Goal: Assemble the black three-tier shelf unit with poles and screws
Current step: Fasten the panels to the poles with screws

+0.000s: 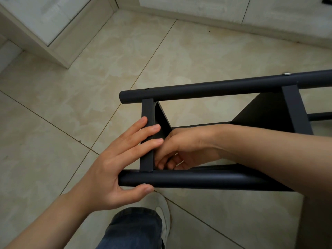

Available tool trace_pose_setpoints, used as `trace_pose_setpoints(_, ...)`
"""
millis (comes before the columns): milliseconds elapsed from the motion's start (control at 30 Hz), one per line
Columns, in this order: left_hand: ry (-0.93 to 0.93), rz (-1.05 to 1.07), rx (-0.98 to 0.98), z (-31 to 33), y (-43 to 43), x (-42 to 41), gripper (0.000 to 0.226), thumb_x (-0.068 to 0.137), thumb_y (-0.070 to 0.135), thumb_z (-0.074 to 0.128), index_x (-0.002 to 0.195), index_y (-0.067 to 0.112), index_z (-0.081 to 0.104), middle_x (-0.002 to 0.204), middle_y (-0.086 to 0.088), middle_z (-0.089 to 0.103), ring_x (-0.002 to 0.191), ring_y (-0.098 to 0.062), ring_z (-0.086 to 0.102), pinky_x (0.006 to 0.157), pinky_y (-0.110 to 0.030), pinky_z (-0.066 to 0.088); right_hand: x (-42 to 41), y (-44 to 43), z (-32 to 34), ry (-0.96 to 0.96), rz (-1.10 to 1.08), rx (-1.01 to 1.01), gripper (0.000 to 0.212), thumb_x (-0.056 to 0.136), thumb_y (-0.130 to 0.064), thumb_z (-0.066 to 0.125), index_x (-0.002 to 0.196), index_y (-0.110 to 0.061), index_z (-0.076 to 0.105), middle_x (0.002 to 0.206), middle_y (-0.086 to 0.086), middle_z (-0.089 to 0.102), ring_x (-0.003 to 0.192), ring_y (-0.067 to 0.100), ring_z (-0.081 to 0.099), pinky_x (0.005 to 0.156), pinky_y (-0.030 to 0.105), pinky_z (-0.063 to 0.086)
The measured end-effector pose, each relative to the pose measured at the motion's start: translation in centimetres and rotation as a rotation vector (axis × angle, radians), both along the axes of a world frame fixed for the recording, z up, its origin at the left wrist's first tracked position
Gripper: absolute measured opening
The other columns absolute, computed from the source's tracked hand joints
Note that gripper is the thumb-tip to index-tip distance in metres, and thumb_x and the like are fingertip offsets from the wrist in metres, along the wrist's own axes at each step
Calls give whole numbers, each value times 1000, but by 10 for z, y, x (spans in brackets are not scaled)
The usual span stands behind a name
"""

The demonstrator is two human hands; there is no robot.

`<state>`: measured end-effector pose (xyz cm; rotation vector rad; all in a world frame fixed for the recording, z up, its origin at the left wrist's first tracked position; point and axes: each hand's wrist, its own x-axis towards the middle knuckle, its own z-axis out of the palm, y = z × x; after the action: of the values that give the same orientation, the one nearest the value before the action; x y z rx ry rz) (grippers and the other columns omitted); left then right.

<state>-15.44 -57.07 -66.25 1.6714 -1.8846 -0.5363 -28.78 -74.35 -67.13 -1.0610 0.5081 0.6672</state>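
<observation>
The black shelf unit lies on its side on the tiled floor. Its near pole (197, 179) and far pole (206, 88) run left to right, joined by the end shelf's black edge (147, 112). My left hand (115, 169) lies with straight fingers across that shelf edge, thumb pressing a screw head under the near pole's end. My right hand (181, 151) reaches inside the frame at the shelf-pole corner, fingers curled round a small silvery metal piece (179, 163). A second shelf (294, 108) sits further right, with a silver screw head (286, 74) on the far pole.
White cabinets (45, 24) stand at the upper left and a white baseboard (233, 20) runs along the back. My jeans-clad leg (133, 229) and white shoe (164, 209) are just below the near pole. Beige floor tiles (71, 105) spread to the left.
</observation>
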Motion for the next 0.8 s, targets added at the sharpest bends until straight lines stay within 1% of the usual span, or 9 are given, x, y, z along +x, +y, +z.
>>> trace_pose_setpoints(100,0,-2,-3,0,0,0,67,96,55,57,148,13,43,161,-2,38,154,-33,23,124,-41,24,0,0,2,-12,29,6,13,91,-14,64,80,-13,71,71,0,66,60,8,56,58,17,48)
trace_pose_setpoints(200,6,-2,-2,0,-1,0,68,96,54,57,147,12,43,161,-4,38,153,-34,24,124,-43,25,0,-1,2,-5,60,-87,25,94,-25,64,73,-16,72,67,-3,64,59,6,55,57,16,46)
trace_pose_setpoints(267,7,-3,-3,0,-1,0,67,96,53,57,147,11,43,161,-5,39,153,-34,24,123,-43,25,0,-1,2,8,68,-105,26,95,-31,63,75,-16,72,69,-3,64,60,7,55,59,17,47)
trace_pose_setpoints(367,8,-3,-6,0,-1,0,67,97,54,57,147,12,43,161,-4,38,153,-34,24,123,-43,25,0,1,2,-5,46,-35,13,93,-21,64,90,-12,72,74,-1,67,63,9,56,62,19,48)
trace_pose_setpoints(400,8,-2,-6,0,-1,0,67,97,54,57,147,12,43,161,-4,38,153,-34,24,123,-42,25,0,1,2,-15,36,-6,10,92,-17,63,90,-11,71,75,0,67,64,9,56,63,19,48)
trace_pose_setpoints(467,7,-1,-7,0,-1,0,67,97,54,57,147,12,44,161,-4,38,153,-34,24,124,-42,24,-1,1,2,-27,31,6,12,92,-13,63,82,-11,71,73,1,66,63,9,56,63,19,48)
trace_pose_setpoints(600,12,-3,-7,-1,0,0,68,97,53,58,147,11,43,161,-5,38,153,-35,24,123,-43,25,-1,-1,2,-5,62,-70,23,94,-22,63,73,-16,72,67,-3,63,60,6,55,61,17,46)
trace_pose_setpoints(733,18,-1,-7,-1,-1,0,67,97,53,58,147,11,43,161,-5,39,153,-35,24,123,-43,25,-1,-1,4,6,66,-26,10,92,-17,63,87,-14,70,74,-1,65,62,9,54,61,19,47)
trace_pose_setpoints(800,19,1,-5,-1,0,0,67,97,53,57,147,11,44,161,-4,39,153,-34,24,123,-42,25,-1,-1,4,-8,62,6,8,91,-15,63,87,-13,70,76,0,66,63,10,54,63,20,47)
